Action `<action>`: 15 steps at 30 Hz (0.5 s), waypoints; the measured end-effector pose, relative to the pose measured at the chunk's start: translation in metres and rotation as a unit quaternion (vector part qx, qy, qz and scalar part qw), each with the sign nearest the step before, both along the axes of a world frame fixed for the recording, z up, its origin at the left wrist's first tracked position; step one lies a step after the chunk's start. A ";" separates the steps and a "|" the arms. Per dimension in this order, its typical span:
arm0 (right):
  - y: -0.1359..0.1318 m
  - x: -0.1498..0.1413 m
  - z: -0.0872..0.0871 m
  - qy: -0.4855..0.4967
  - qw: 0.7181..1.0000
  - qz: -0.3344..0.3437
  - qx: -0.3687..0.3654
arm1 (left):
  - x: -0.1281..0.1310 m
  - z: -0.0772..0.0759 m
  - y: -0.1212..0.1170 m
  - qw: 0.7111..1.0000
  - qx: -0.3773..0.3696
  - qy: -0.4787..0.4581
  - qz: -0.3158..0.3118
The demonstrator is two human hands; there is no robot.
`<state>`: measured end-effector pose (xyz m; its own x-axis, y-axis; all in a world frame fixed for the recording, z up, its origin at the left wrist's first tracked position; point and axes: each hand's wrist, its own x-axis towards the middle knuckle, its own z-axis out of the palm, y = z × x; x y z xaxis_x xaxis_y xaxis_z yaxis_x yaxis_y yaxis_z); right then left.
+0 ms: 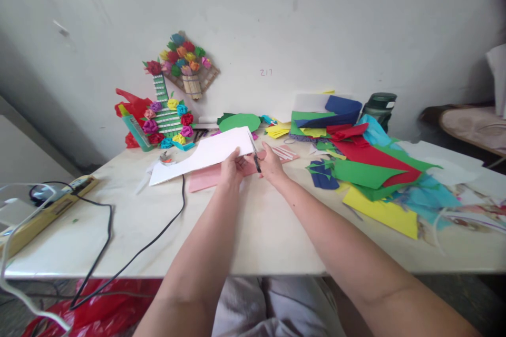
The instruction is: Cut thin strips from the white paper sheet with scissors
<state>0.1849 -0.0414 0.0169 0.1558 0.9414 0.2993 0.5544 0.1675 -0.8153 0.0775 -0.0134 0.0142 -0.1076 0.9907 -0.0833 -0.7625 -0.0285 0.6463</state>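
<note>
A white sheet of card [205, 150] is held up above the table by my left hand [233, 165], whose fingers are closed on its right end. My right hand [272, 163] grips a pair of scissors [257, 162] with dark handles. Their blades point away from me and meet the right edge of the white card. Beneath the card lies a pink sheet [203, 178], partly covered by it and by my left hand. Thin white strips [283, 152] rest on pink paper just beyond my right hand.
At the back left stand a paper-flower guitar [168, 116] and a glue bottle [136, 129]. Green [367, 172], red, blue and yellow paper [381, 212] piles up on the right, with a dark green jar [378, 108] behind. A black cable [164, 233] and a power strip [51, 213] lie left.
</note>
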 end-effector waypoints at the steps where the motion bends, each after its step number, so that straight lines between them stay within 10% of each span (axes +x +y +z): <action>1: 0.000 0.000 0.000 0.001 1.000 -0.003 -0.004 | 0.000 0.000 0.000 1.000 0.000 0.002 -0.001; 15: 0.005 0.007 -0.002 0.060 0.996 0.011 -0.060 | 0.003 -0.001 -0.002 0.999 -0.009 0.031 -0.019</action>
<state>0.1919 -0.0369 0.0153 0.1635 0.9727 0.1647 0.4492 0.0753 -0.8903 0.0804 -0.0152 0.0128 -0.0759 0.9926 -0.0952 -0.7215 0.0112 0.6923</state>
